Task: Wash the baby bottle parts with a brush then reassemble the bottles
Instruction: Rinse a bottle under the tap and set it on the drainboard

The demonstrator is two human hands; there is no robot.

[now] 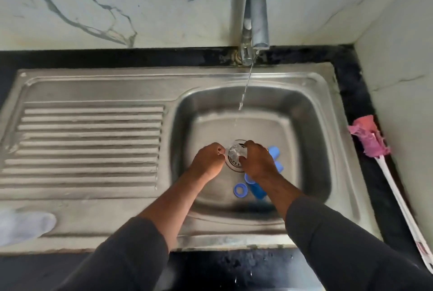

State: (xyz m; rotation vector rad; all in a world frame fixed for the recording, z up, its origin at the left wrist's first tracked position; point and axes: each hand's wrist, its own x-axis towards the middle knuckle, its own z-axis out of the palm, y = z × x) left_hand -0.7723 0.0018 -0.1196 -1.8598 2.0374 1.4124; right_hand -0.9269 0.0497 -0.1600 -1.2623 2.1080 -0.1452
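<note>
Blue parts (257, 189) half-hidden — brush handle (399, 197) cut off.

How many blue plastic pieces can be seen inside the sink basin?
4: a flat ring near the front, a tube-shaped piece beside it, and a rounded piece and a smaller one right of the right hand, which holds a clear part. The hand and forearm may hide more.

A: Location type?
B: Home kitchen, wash-up corner. Stainless sink (346, 197) with a ribbed drainboard (89, 145), set in a black stone worktop (234, 265).
A: Why home, not commercial?
B: Single small basin, one chrome tap (255, 16) running, marble-look wall tiles (117, 4) behind and at right. Blue baby bottle parts (257, 188) in the basin, pink-headed brush (370, 136) lying on the worktop beside the sink.
</note>
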